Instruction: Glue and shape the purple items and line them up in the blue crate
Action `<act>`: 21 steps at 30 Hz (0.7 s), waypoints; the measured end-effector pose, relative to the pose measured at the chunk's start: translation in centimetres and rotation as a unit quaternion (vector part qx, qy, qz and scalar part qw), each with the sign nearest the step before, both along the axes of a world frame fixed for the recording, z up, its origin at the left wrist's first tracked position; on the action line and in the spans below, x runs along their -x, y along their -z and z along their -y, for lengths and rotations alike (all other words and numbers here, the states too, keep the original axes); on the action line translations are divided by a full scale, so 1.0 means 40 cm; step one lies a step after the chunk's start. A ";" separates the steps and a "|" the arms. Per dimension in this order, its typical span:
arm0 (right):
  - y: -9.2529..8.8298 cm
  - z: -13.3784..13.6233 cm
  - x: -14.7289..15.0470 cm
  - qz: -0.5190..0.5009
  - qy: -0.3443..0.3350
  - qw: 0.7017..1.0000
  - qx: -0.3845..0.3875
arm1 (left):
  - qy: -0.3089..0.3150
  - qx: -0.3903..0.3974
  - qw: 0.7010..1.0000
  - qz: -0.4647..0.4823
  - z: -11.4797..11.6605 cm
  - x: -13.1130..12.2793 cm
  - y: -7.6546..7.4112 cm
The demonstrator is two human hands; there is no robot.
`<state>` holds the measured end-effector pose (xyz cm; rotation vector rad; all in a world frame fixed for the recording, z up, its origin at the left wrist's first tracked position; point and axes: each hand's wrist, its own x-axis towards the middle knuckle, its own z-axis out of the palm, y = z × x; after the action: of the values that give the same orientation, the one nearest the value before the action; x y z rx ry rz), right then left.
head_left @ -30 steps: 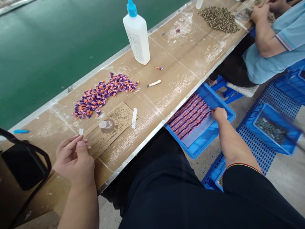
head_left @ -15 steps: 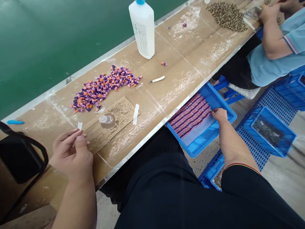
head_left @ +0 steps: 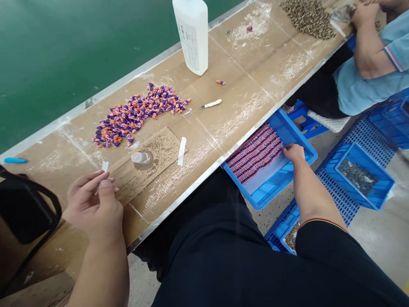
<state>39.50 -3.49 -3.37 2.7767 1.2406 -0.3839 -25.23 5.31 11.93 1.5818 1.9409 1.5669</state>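
1. The head view has steadied: the blue tray (head_left: 367, 200) on the floor mat at right, blurred earlier, now shows sharp, while both hands have shifted little.
2. The left hand (head_left: 92, 202) pinches a white paper strip (head_left: 105, 166) between thumb and forefinger, above the cardboard sheet (head_left: 153, 164) on the bench.
3. The right hand (head_left: 294, 155) reaches into a blue plastic crate (head_left: 265, 192), fingers pressed together at the edge of pink-and-navy striped bands (head_left: 255, 153); whether they grip a band, the view does not settle.
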 end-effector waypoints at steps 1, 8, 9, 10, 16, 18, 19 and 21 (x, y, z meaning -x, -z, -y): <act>-0.001 -0.001 0.003 0.001 0.009 1.000 0.010 | -0.001 0.001 1.000 0.000 0.000 0.000 0.000; -0.004 -0.010 0.018 -0.007 0.038 0.999 0.035 | -0.007 0.002 1.000 0.005 0.000 -0.004 -0.003; -0.003 -0.011 0.017 -0.009 0.039 0.999 0.034 | -0.011 0.007 1.000 0.003 0.000 -0.005 -0.004; -0.002 -0.011 0.017 -0.011 0.039 0.999 0.032 | -0.016 0.012 1.000 0.001 0.000 -0.007 -0.005; 0.002 -0.010 0.012 -0.020 0.045 0.998 0.025 | -0.018 0.019 1.000 0.005 -0.002 -0.010 -0.007; 0.003 -0.009 0.012 -0.021 0.049 0.998 0.025 | -0.016 0.019 1.000 0.008 -0.003 -0.009 -0.006; 0.003 -0.009 0.013 -0.021 0.050 0.998 0.025 | -0.016 0.018 1.000 0.009 -0.003 -0.008 -0.005; 0.004 -0.010 0.013 -0.022 0.051 0.998 0.026 | -0.009 0.009 1.000 0.012 -0.004 -0.006 -0.004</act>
<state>38.96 -3.07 -3.52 2.8087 1.0833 -0.4806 -25.01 5.46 12.09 1.5348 1.9563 1.5652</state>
